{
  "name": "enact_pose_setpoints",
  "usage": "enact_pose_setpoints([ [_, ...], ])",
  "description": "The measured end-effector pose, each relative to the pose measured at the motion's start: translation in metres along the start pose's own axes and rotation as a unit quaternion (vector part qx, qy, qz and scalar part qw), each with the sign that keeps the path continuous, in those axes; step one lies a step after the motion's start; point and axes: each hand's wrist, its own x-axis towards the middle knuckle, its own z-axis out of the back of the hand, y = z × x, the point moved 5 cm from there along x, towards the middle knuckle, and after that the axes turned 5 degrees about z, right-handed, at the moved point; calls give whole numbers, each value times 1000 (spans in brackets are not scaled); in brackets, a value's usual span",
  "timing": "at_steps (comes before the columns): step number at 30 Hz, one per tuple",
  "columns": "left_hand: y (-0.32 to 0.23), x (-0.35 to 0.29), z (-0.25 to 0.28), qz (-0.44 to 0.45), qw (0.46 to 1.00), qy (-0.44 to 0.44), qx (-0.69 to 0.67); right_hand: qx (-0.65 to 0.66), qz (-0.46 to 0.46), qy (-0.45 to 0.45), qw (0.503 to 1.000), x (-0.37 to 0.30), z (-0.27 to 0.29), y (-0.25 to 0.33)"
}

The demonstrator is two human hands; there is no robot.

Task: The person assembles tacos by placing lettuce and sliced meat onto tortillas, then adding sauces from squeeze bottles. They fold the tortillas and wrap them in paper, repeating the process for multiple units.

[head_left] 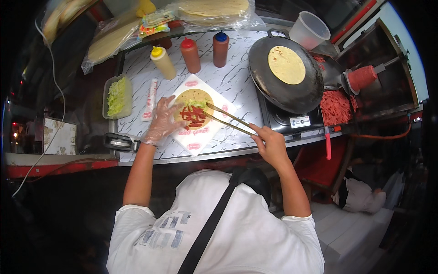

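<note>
On the marble-patterned counter lies a square white paper wrapper (194, 145), turned cornerwise. A flat tortilla (188, 95) rests on it, topped with shredded lettuce (199, 103) and reddish meat strips (194, 119). My left hand (163, 119), in a clear plastic glove, is at the tortilla's left edge with its fingers spread and nothing seen in them. My bare right hand (270, 144) grips long metal tongs (231, 117); their two tips reach the filling from the right, spread apart.
Squeeze bottles in yellow-capped white (163, 64), red (190, 56) and blue-capped red (221, 49) stand behind. A lettuce tub (117, 97) sits left. At right, a round griddle (269, 93) bears another tortilla (286, 65), beside shaved meat (336, 108), a meat spit (361, 79) and a pink-handled knife (328, 145).
</note>
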Motion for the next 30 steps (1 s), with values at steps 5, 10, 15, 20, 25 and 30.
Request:
enact_pose_setpoints([
  [5, 1, -7, -8, 7, 1000, -6, 22, 7, 0, -86, 996, -22, 78, -19],
  [10, -7, -6, -23, 0, 990, 41, 134, -34, -44, -257, 965, -49, 182, -98],
  [15, -20, -2, -12, 136, 990, -32, 17, -104, -212, -312, 920, -58, 232, -217],
  [20, -51, -10, -21, 150, 987, -3, 65, -192, -311, -223, 904, -16, 222, -308],
  [25, -63, -18, -8, 168, 982, -80, 37, -231, -294, -200, 906, 31, 207, -344],
  [30, -43, -51, -11, 188, 975, -102, 53, -264, -255, -160, 917, 31, 199, -357],
])
